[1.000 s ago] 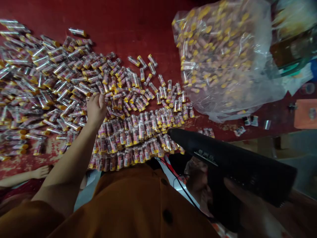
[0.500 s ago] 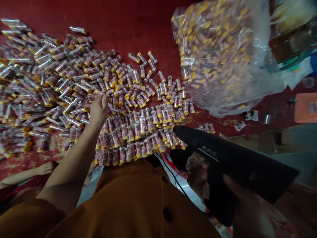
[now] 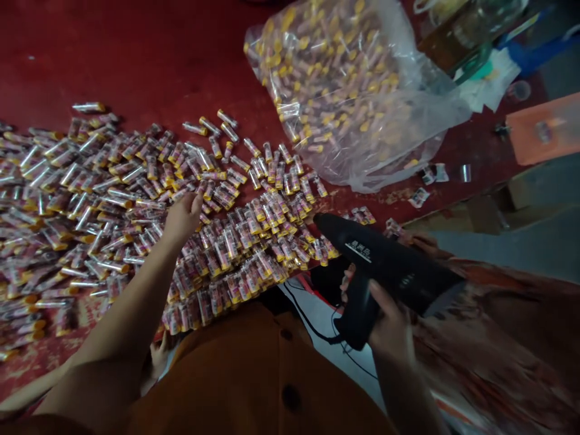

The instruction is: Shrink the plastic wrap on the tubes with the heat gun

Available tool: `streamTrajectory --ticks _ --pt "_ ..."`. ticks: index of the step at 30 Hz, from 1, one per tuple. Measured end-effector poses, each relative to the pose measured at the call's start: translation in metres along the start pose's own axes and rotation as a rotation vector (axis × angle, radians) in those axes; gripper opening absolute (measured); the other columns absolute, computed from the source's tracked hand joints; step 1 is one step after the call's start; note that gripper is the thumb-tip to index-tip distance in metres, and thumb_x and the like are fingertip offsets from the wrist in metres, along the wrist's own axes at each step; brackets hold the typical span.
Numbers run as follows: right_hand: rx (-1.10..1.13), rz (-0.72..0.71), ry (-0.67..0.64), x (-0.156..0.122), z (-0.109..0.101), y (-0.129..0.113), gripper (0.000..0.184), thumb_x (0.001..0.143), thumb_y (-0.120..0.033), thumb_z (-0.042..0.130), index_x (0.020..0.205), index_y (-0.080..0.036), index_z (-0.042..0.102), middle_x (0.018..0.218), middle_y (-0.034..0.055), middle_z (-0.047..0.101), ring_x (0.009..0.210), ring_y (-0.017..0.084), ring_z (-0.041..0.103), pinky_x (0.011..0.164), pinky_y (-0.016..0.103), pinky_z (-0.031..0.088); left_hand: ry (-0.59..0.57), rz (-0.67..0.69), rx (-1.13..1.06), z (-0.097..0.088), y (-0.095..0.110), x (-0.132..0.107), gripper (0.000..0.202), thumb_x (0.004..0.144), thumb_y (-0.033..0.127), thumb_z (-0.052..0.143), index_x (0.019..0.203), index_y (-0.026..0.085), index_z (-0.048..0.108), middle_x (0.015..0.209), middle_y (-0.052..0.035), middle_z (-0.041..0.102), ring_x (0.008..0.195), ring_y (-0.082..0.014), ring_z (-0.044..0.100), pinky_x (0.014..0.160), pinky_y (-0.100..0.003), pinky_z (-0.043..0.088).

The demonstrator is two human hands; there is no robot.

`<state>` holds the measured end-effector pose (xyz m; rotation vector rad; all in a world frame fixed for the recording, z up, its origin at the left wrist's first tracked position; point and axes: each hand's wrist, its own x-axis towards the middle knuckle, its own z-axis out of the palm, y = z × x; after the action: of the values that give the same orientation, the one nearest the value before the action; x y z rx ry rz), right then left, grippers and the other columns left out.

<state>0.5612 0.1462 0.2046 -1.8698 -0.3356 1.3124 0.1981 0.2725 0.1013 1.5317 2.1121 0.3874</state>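
The left hand (image 3: 182, 219) is reaching into the light, slippery clear plastic tubes (image 3: 229, 254) strewn over the red surface (image 3: 136, 60), its fingers (image 3: 196, 204) curled close, whether on a tube I cannot tell, while the right hand (image 3: 390, 320) is gripping a black glue gun (image 3: 385, 260) by its handle.

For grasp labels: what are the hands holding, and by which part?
The right hand grips a black corded heat gun by its pistol handle. The left hand is at the pile of capped tubes; whether it holds one cannot be told.

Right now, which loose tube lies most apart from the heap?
The lone tube beyond the upper-left edge of the heap, lying on its side, yellow end rightward; the others crowd together.
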Motion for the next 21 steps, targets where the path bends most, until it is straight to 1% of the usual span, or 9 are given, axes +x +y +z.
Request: streamTrajectory --ticks 5,7,10,13,15,17,21 --pt "0.155 0.055 0.014 0.014 0.005 0.0 0.045 0.056 -0.048 0.081 0.087 -0.017 0.072 0.085 0.0044 0.071 0.068 0.015 0.062 0.058 0.024 0.052 -0.085 0.104 0.0 0.019 0.04 0.016 0.038 0.088 0.038 0.037 0.096 0.016 0.066 0.102 -0.0131 0.069 0.098 -0.0247 0.063 0.09 -0.035 0.047" --pt "0.193 0.063 0.028 0.018 0.007 -0.001 0.045 0.054 -0.048 0.083 0.086 -0.017 0.072 0.082 0.0042 0.07 0.069 0.016 0.062 0.058 0.024 0.053 -0.112 0.166 -0.006 0.027 0.057 0.021 0.035 0.088 0.035 0.039 0.096 0.016 0.066 0.103 -0.0128 0.069 0.101 -0.0242 0.063 0.094 -0.035 0.046" --pt "0.233 0.037 0.042 0.019 0.007 -0.003 0.044 0.054 -0.048 0.083 0.083 -0.018 0.071 0.082 0.0039 0.071 0.069 0.017 0.064 0.058 0.026 0.054 -0.149 0.257 -0.02 0.037 0.08 0.029 0.032 0.087 0.032 0.04 0.095 0.017 0.067 0.104 -0.0114 0.069 0.102 -0.0234 0.062 0.096 -0.035 0.045" --pt "0.226 0.021 0.048 0.019 0.002 -0.003 0.043 0.056 -0.049 0.082 0.085 -0.018 0.071 0.086 0.004 0.071 0.071 0.017 0.064 0.058 0.026 0.054 -0.17 0.298 -0.041 0.042 0.098 0.032 0.032 0.088 0.031 0.039 0.097 0.018 0.067 0.105 -0.0097 0.07 0.102 -0.0222 0.062 0.095 -0.034 0.046" --pt "0.218 0.016 0.061 0.019 -0.003 -0.001 0.043 0.057 -0.049 0.081 0.086 -0.019 0.071 0.086 0.0036 0.071 0.072 0.017 0.064 0.059 0.026 0.055 -0.173 0.302 -0.048 0.044 0.105 0.032 0.031 0.088 0.03 0.04 0.097 0.018 0.067 0.104 -0.0098 0.07 0.102 -0.022 0.062 0.094 -0.033 0.046" --pt "0.22 0.015 0.077 0.021 -0.008 0.0 0.043 0.057 -0.048 0.082 0.089 -0.02 0.072 0.087 0.003 0.071 0.073 0.016 0.064 0.06 0.025 0.055 -0.18 0.297 -0.054 0.046 0.107 0.03 0.031 0.088 0.029 0.04 0.098 0.016 0.067 0.105 -0.0108 0.07 0.101 -0.0222 0.063 0.094 -0.033 0.046" --pt "0.204 0.011 0.095 0.026 -0.01 0.0 0.044 0.057 -0.048 0.082 0.09 -0.02 0.072 0.091 0.0032 0.071 0.071 0.015 0.064 0.059 0.024 0.053 -0.18 0.267 -0.066 0.049 0.1 0.025 0.029 0.088 0.029 0.043 0.097 0.015 0.066 0.103 -0.0107 0.07 0.099 -0.0219 0.064 0.092 -0.031 0.047"
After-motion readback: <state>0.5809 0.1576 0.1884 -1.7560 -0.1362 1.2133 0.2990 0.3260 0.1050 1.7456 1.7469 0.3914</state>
